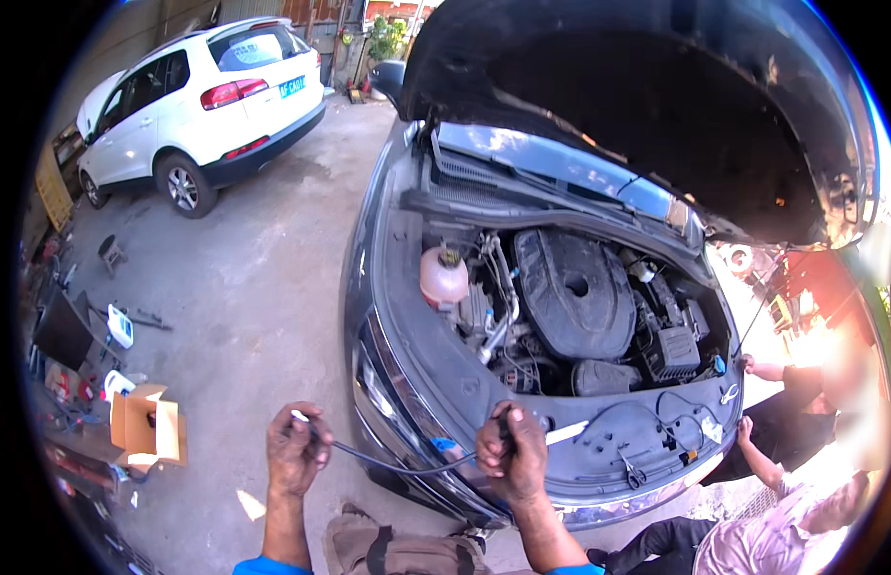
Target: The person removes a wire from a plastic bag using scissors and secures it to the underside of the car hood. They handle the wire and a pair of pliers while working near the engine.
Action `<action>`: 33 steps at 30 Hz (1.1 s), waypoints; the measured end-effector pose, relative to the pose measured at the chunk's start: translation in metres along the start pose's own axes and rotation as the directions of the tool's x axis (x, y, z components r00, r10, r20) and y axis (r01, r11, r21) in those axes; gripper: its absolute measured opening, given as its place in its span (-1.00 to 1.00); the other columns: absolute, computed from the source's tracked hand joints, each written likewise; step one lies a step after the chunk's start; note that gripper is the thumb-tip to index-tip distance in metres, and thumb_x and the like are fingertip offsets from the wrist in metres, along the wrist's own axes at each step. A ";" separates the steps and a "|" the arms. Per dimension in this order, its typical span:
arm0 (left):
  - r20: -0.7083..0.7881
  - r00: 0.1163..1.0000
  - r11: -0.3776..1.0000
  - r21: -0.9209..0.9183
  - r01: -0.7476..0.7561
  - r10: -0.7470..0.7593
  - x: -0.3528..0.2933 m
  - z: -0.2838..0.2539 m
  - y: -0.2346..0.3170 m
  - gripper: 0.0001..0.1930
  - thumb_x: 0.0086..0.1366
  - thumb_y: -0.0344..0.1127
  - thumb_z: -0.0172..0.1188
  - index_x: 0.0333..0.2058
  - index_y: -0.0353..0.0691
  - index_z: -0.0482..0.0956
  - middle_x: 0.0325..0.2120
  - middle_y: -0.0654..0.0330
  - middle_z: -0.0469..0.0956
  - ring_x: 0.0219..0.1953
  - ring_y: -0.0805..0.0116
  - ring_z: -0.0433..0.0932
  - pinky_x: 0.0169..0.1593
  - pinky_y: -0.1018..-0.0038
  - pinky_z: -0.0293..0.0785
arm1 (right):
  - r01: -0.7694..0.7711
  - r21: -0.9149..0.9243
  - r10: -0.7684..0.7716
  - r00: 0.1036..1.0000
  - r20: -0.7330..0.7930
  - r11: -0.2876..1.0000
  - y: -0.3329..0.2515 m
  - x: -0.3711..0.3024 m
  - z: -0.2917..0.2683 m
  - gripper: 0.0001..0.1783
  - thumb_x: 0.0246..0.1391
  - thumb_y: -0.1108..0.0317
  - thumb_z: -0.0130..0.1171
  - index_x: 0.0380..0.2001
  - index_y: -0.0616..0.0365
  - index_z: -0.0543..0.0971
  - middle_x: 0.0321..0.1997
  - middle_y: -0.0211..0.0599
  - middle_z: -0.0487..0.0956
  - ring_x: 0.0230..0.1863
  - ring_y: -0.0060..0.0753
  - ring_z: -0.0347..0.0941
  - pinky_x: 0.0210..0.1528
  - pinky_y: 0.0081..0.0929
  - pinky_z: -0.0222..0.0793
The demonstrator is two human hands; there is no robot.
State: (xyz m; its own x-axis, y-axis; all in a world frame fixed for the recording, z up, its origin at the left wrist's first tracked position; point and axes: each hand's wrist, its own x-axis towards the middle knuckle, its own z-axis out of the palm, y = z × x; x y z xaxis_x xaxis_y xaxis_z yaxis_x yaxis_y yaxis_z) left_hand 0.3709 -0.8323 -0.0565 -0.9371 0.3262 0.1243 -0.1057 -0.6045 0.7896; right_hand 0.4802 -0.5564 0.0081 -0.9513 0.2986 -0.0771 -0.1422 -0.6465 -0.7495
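A thin black cable [407,471] sags between my two hands in front of the car's headlight [373,388]. My left hand [297,450] pinches one end, where a small pale tip [300,415] shows at the fingers. My right hand [512,455] is closed round the cable farther along, over the front corner of the car, with a dark piece [506,422] between thumb and fingers. Just right of that hand is a white strip [567,432]; whether they touch I cannot tell. Scissors-like hand tool [635,472] and a looped black wire [647,406] lie on the front panel.
The raised hood [647,105] hangs over the engine cover [575,292] and pink coolant tank [444,278]. At the right front, another person [766,537] is close to the car; hands [745,431] show near its edge. A white car [196,115] and cardboard box [148,431] are left.
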 end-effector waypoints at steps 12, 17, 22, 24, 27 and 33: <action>0.393 0.908 0.962 0.158 -0.224 0.147 0.180 0.016 0.132 -0.62 0.39 -0.06 0.12 -0.03 -0.25 0.50 -0.59 0.15 0.49 -0.67 0.58 0.32 -0.62 0.70 0.22 | 0.143 -0.430 -0.156 0.988 0.005 0.891 0.029 0.095 0.066 -0.73 0.36 0.23 -0.04 -0.08 0.23 0.37 -0.36 -0.10 0.61 -0.35 -0.36 0.60 -0.60 -0.62 0.42; 0.586 0.806 0.883 0.330 -0.334 0.086 0.265 0.067 0.131 -0.64 0.40 -0.08 0.13 -0.13 -0.32 0.50 -0.63 0.24 0.47 -0.64 0.65 0.29 -0.60 0.71 0.10 | 0.232 -0.464 -0.271 0.962 -0.017 0.855 0.009 0.139 0.059 -0.74 0.29 0.34 -0.10 -0.05 0.25 0.39 -0.33 -0.04 0.60 -0.36 -0.33 0.59 -0.55 -0.60 0.45; 0.739 0.674 0.754 0.438 -0.489 0.007 0.367 0.129 0.110 -0.62 0.39 -0.02 0.13 -0.21 -0.31 0.48 -0.66 0.21 0.48 -0.66 0.61 0.32 -0.57 0.70 0.17 | 0.291 -0.391 -0.310 0.951 0.017 0.873 -0.020 0.239 0.065 -0.73 0.11 0.51 -0.16 -0.20 0.27 0.52 -0.36 -0.16 0.56 -0.46 -0.52 0.46 -0.54 -0.58 0.36; 0.756 0.651 0.775 0.454 -0.441 -0.072 0.407 0.159 0.097 -0.63 0.39 -0.02 0.11 -0.19 -0.27 0.49 -0.61 0.22 0.50 -0.61 0.59 0.37 -0.54 0.70 0.22 | 0.470 -0.740 -0.568 0.810 0.145 0.482 -0.027 0.289 0.075 -0.73 0.22 0.41 -0.05 -0.09 0.26 0.52 -0.25 -0.13 0.59 -0.30 -0.41 0.53 -0.32 -0.44 0.44; 0.818 0.554 0.812 0.424 -0.401 -0.154 0.467 0.198 0.059 -0.67 0.39 -0.01 0.08 -0.19 -0.19 0.50 -0.55 0.23 0.52 -0.58 0.58 0.39 -0.53 0.70 0.26 | 0.567 -0.701 -0.667 0.724 0.175 0.432 -0.024 0.345 0.086 -0.71 0.23 0.26 0.14 -0.13 0.26 0.58 -0.32 -0.15 0.57 -0.29 -0.24 0.54 -0.22 -0.32 0.45; 0.818 0.537 0.845 0.425 -0.325 -0.205 0.559 0.245 -0.028 -0.66 0.39 -0.05 0.13 -0.14 -0.23 0.52 -0.45 0.18 0.60 -0.55 0.59 0.44 -0.47 0.65 0.40 | 0.528 -0.705 -0.827 0.542 -0.149 0.473 -0.037 0.429 0.050 -0.74 0.21 0.29 0.16 -0.35 0.33 0.61 -0.40 0.01 0.57 -0.36 -0.04 0.55 -0.26 -0.23 0.45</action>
State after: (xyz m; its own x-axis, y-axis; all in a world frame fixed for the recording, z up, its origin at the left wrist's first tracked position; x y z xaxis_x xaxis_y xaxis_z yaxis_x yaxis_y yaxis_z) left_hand -0.0686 -0.4550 0.1387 -0.2097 0.8939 0.3962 0.3564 -0.3075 0.8823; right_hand 0.0639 -0.4398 0.0360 -0.3571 0.8009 0.4806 -0.3769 0.3472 -0.8587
